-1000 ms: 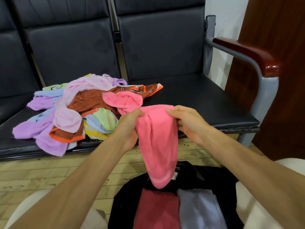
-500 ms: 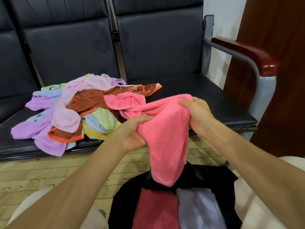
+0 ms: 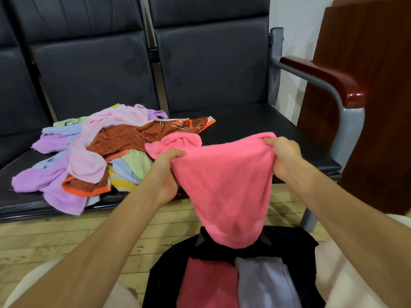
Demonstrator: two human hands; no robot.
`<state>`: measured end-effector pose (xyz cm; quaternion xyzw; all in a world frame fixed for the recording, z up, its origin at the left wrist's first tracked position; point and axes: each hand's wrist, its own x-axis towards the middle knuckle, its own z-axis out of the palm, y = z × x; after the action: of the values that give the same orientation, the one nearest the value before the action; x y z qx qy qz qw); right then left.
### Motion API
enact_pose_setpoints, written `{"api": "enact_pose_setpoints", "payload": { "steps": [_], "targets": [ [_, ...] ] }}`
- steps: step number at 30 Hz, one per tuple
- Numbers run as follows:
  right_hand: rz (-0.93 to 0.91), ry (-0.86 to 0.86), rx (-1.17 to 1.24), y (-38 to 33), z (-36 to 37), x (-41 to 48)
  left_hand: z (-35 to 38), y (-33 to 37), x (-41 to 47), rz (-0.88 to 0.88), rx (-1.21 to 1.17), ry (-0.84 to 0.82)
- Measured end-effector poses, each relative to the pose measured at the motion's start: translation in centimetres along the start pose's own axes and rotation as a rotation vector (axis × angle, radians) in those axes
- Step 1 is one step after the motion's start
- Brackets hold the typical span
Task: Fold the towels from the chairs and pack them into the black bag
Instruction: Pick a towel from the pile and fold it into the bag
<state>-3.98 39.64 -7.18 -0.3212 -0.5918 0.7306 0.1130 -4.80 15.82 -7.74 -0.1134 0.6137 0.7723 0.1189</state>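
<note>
A bright pink towel (image 3: 224,187) hangs between my hands above the black bag (image 3: 169,270). My left hand (image 3: 165,172) grips its upper edge on the left, and my right hand (image 3: 283,157) pinches its upper right corner. One end of the towel lies bunched on the seat behind my left hand. The bag stands open on the floor between my knees, with a folded red towel (image 3: 208,283) and a folded grey-lilac towel (image 3: 264,283) inside. A heap of unfolded towels (image 3: 89,152) in lilac, pale pink, rust-orange, blue and green lies on the left black chair seat.
The black padded chairs (image 3: 211,70) stand in a row ahead; the right seat (image 3: 255,127) shows bare leather. A grey metal armrest with a dark red wooden top (image 3: 329,78) is at the right, beside a brown wooden panel (image 3: 373,107). Pale wooden floor (image 3: 66,238) lies below.
My hands have drawn apart, the right one moving rightward, and the pink towel is now stretched wider between them. Its lower end still hangs over the bag.
</note>
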Motion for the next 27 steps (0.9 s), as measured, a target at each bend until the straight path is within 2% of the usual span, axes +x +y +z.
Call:
{"api": "enact_pose_setpoints", "payload": {
  "steps": [5,8,13,15,17,19,23,27],
  "targets": [
    [-0.009,0.065,-0.074,-0.8,-0.3,0.7,-1.4,0.5,0.5,0.053,0.034,0.027],
    [-0.226,0.113,-0.191,-1.1,-1.2,1.4,-2.0,0.5,0.9,0.077,0.246,0.132],
    [-0.581,0.121,-0.588,-0.9,-2.6,1.7,-2.1,0.8,0.8,0.081,0.575,0.198],
    [-0.644,0.108,-0.821,-0.6,-3.0,1.8,-2.5,0.9,0.6,0.153,0.704,0.22],
    [-0.621,0.099,-0.919,-0.2,-3.4,1.7,-2.9,0.9,0.5,0.209,0.677,0.225],
    [-0.533,0.063,-0.847,-0.3,-3.5,1.4,-3.0,1.0,0.3,0.227,0.496,0.23],
    [-0.233,-0.108,-0.38,-0.6,-3.6,0.6,-3.2,1.5,0.5,0.212,0.062,0.256],
    [-0.142,-0.186,-0.092,-0.6,-3.8,0.5,-3.7,1.9,1.0,0.158,-0.15,0.203]
  ]
}}
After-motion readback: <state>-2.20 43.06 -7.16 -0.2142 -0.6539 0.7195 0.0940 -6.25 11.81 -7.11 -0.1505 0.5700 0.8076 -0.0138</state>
